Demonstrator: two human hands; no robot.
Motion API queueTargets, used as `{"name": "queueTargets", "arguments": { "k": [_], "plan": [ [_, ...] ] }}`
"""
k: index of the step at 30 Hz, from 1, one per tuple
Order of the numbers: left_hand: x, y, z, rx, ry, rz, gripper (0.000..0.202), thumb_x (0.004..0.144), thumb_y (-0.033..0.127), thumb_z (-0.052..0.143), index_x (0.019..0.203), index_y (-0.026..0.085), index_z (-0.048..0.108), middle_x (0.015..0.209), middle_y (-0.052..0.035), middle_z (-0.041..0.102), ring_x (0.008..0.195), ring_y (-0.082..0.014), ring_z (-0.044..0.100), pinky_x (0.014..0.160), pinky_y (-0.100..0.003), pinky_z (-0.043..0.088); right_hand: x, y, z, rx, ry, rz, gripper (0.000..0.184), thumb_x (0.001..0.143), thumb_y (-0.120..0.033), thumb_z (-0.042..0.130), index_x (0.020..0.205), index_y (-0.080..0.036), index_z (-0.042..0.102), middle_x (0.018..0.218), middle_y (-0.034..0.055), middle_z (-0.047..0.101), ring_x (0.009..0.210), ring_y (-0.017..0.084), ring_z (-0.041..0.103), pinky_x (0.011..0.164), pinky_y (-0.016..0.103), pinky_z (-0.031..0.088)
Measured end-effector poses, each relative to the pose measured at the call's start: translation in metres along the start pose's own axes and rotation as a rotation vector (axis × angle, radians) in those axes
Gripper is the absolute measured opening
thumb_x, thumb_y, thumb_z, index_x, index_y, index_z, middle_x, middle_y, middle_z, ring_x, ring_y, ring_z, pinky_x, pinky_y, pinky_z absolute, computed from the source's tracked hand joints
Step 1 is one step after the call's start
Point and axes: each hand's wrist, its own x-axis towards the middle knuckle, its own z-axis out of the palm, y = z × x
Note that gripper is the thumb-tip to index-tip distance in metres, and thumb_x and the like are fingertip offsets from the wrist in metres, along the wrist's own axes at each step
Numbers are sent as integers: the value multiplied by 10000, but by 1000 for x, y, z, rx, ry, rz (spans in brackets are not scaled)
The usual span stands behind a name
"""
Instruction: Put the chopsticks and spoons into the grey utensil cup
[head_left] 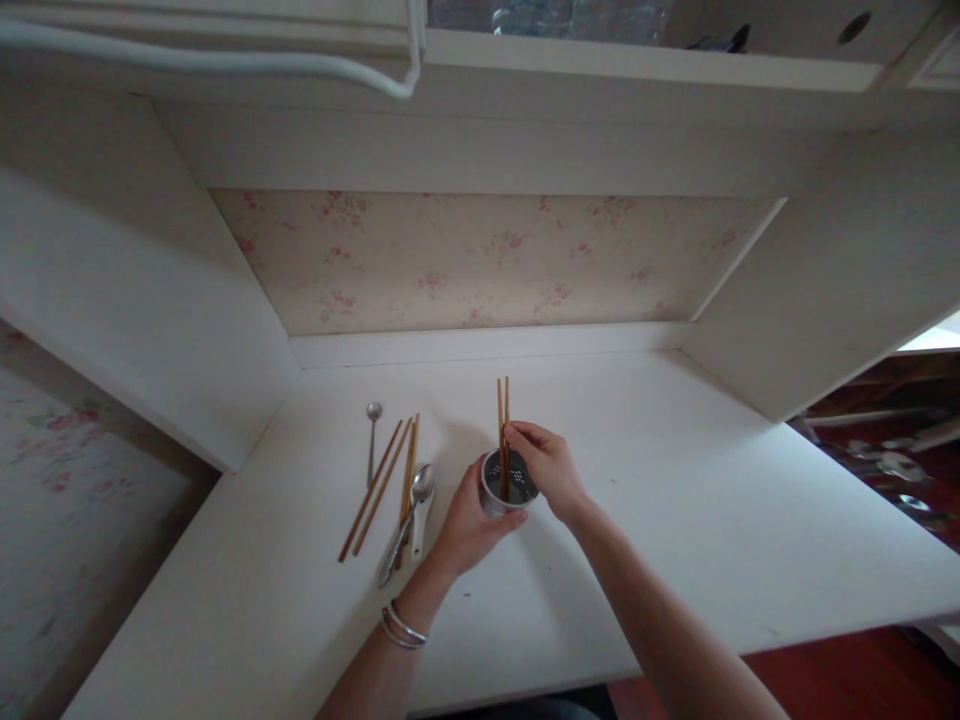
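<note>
My left hand (469, 522) is wrapped round a metal utensil holder (493, 500) with small holes in its wall. Between the pinched fingers of my right hand (546, 462) is a pair of chopsticks (503, 415), upright, their lower ends inside the holder. Whether those ends touch its bottom I cannot tell. Left of my hands, several loose chopsticks (384, 483) lie on the white tabletop (622, 560). Beside them are a metal spoon (422, 484) and a white-handled utensil (419, 530), partly covered by the spoon. Farther back lies a small long-handled spoon (373, 412).
White side panels (825, 270) flank the tabletop, with a flower-patterned back wall (480, 260) behind it. Overhead hangs a shelf (645, 60) holding clear plastic items. A white bar (225, 62) crosses the upper left. Red flooring (840, 675) shows beyond the front edge.
</note>
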Motion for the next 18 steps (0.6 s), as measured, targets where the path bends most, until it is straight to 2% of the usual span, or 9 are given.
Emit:
{"name": "queueTargets", "arguments": {
  "k": [9,16,18],
  "plan": [
    [0,1,0,-12,-3,-22,771,609,210,841,1296,192,493,1291,-120,591,1208,-306,543,1075,-466,391,-2,8,3,-60,11,33,362,786,-527,656,900,-201,766,792,24,734,720,185,639,680,297,477],
    [0,-1,-1,19,-15,-28,757,626,182,827,1299,205,483,1288,-111,593,1191,-290,560,1065,-466,403,-5,8,2,-27,-9,42,386,768,-535,669,905,-187,765,832,41,737,778,204,647,725,320,496],
    [1,0,-2,27,-20,-24,764,620,170,830,1300,211,484,1289,-104,595,1189,-282,564,1062,-459,409,-5,5,1,11,-5,54,391,763,-527,678,958,-198,756,877,40,740,829,210,654,770,331,504]
  ]
}}
